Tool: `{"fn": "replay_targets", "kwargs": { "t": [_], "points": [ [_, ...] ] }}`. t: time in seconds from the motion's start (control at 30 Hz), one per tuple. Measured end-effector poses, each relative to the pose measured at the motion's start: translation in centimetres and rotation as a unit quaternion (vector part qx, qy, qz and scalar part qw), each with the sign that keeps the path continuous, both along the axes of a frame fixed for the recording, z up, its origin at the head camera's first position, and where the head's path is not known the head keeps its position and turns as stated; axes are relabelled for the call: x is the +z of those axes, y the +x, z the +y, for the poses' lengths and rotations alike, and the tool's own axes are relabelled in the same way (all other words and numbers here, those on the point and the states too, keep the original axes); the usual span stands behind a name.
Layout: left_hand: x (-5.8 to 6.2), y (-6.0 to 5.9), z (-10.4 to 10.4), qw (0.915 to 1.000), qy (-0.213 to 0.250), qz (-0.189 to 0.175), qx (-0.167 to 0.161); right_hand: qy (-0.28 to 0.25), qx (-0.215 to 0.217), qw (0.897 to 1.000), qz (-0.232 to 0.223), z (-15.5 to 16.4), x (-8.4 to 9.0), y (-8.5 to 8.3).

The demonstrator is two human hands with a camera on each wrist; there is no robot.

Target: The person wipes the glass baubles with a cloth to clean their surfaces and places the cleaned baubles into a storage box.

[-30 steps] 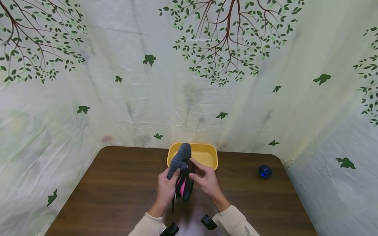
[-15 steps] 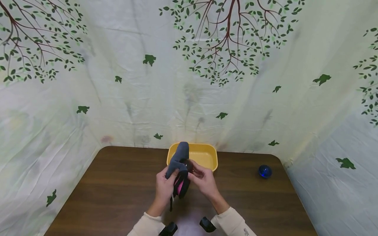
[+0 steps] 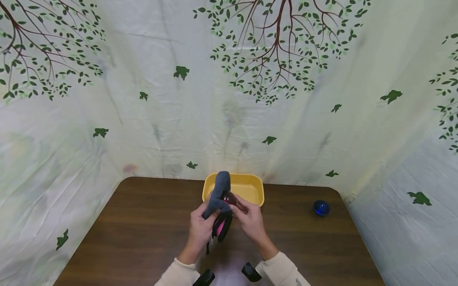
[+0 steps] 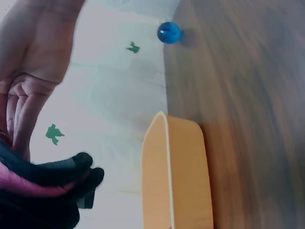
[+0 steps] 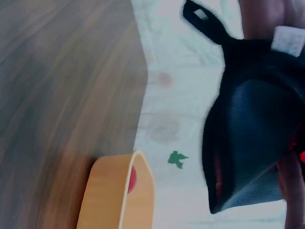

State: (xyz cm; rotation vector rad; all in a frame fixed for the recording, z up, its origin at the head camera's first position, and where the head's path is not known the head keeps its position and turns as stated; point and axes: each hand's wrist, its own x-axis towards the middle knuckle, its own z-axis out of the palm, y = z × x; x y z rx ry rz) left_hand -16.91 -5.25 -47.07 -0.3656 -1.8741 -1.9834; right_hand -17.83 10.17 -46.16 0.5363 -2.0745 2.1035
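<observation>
Both hands [image 3: 225,224] grip a grey sock [image 3: 218,194] (pink lining) before the tub [image 3: 252,186]

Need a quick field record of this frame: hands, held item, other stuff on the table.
left hand: grips the lower part of the dark pouch from its left side
right hand: fingers at the pouch's opening, pinching near a small red item
dark pouch: grey-black fabric with pink lining, held upright above the table, a black strap hanging below
yellow tray: at the table's far edge, just behind the hands; right wrist view shows something red inside
blue ball: far right, apart from the tray
table: dark wood
</observation>
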Motion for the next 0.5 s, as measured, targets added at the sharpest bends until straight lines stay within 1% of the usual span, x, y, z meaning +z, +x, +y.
{"fn": "replay_targets", "kwargs": {
  "t": [0.07,0.1,0.17,0.23,0.3,0.37,0.43,0.5],
  "points": [
    [-0.1,-0.1,-0.1,0.9996,-0.011,0.023,-0.012,-0.004,-0.008,0.999,-0.038,0.0,-0.1,-0.1],
    [-0.2,-0.1,-0.1,0.9992,-0.014,0.032,-0.018,-0.007,-0.007,0.999,-0.046,-0.1,-0.2,-0.1],
    [-0.4,-0.2,-0.1,0.999,-0.017,0.032,-0.026,-0.008,-0.011,0.998,-0.061,-0.1,-0.2,-0.2],
    [-0.4,-0.2,-0.1,0.9995,-0.014,0.019,-0.02,-0.013,-0.005,0.999,-0.05,-0.1,-0.3,-0.2],
    [-0.4,-0.2,-0.1,0.9999,-0.007,-0.007,-0.005,-0.014,0.002,1.0,-0.017,-0.1,-0.7,-0.3],
    [-0.4,-0.2,0.0,0.9991,0.011,-0.04,0.005,-0.017,0.01,0.999,0.036,0.0,-1.1,-0.4],
    [-0.2,-0.2,0.1,0.9969,0.04,-0.068,0.003,-0.023,0.021,0.995,0.099,0.1,-1.5,-0.5],
    [0.0,-0.1,0.1,0.9939,0.066,-0.088,-0.007,-0.03,0.032,0.987,0.152,0.2,-1.8,-0.7]
  ]
}}
